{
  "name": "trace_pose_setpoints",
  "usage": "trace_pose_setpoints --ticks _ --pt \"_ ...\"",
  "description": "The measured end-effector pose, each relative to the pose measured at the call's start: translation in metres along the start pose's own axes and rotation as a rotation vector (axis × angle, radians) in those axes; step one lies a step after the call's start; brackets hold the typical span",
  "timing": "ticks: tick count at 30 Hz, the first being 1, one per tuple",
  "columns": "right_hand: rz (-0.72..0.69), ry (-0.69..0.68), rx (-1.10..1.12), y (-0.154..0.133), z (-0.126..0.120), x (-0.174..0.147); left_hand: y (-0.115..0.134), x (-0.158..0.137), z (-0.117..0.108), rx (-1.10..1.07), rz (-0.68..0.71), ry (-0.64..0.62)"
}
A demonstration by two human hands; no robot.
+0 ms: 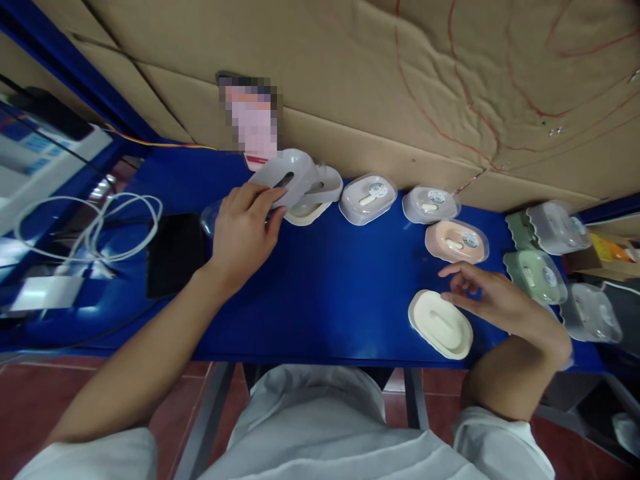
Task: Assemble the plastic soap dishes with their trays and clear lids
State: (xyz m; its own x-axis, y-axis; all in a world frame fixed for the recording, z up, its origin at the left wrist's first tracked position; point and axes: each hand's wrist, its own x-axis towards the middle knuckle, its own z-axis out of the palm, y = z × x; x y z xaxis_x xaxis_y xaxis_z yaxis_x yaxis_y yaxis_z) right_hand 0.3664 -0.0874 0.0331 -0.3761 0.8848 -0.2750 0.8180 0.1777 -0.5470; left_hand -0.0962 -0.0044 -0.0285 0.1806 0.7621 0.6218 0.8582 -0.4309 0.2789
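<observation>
My left hand (247, 223) is closed on the near edge of a grey-white plastic tray (295, 167) with a slot in its middle. This piece is tilted over a similar slotted tray (327, 183) and a cream oval base (307, 215) at the back of the blue table. My right hand (480, 290) hovers at the right, its index finger stretched, the others partly curled, and nothing visible in them. Just below and left of it lies a cream oval dish (443, 325) with a raised bar in its middle. Beyond its fingertips stands a pink soap box (456, 241) under a clear lid.
Along the back stand a grey lidded box (369, 199) and another grey box (431, 203). More boxes, one green (535, 277), are grouped at the right. A pixelated phone (257, 127) leans on the cardboard wall (340, 73). Coiled white cable (95, 233) lies left.
</observation>
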Motion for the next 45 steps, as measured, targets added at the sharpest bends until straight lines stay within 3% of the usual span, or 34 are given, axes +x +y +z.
trace_pose_setpoints --ticks 3,6,12,14,17,19,22,28,34,38,41,45 --pt "0.082 -0.161 0.080 -0.002 0.001 -0.001 0.012 0.000 -0.003 -0.070 0.096 0.006" --pt "-0.022 -0.245 0.079 -0.022 0.017 0.010 0.030 -0.004 -0.007 -0.122 0.219 0.006" --pt "-0.506 -0.079 0.050 -0.064 0.039 0.031 0.059 -0.018 -0.010 -0.247 0.396 -0.018" --pt "-0.574 0.050 0.057 -0.067 0.042 0.036 0.062 -0.021 -0.008 -0.296 0.425 -0.045" --pt "-0.503 0.304 -0.031 -0.059 0.044 0.046 0.062 -0.024 -0.004 -0.349 0.437 -0.082" --pt "-0.437 0.390 -0.112 -0.051 0.048 0.052 0.059 -0.024 -0.002 -0.377 0.425 -0.095" --pt "-0.452 0.370 -0.194 -0.049 0.062 0.062 0.055 -0.022 -0.002 -0.371 0.376 -0.078" --pt "-0.601 0.144 -0.300 -0.067 0.096 0.075 0.048 -0.016 -0.003 -0.345 0.313 -0.053" --pt "-0.771 0.393 -0.202 -0.057 0.090 0.069 0.054 -0.022 0.000 -0.428 0.399 -0.105" --pt "-0.731 0.620 -0.253 -0.053 0.083 0.064 0.059 -0.025 -0.003 -0.382 0.460 -0.117" --pt "-0.667 0.581 -0.332 -0.054 0.081 0.067 0.064 -0.023 -0.009 -0.316 0.513 -0.137" --pt "-0.693 0.459 -0.344 -0.053 0.085 0.073 0.069 -0.021 -0.020 -0.305 0.616 -0.212"
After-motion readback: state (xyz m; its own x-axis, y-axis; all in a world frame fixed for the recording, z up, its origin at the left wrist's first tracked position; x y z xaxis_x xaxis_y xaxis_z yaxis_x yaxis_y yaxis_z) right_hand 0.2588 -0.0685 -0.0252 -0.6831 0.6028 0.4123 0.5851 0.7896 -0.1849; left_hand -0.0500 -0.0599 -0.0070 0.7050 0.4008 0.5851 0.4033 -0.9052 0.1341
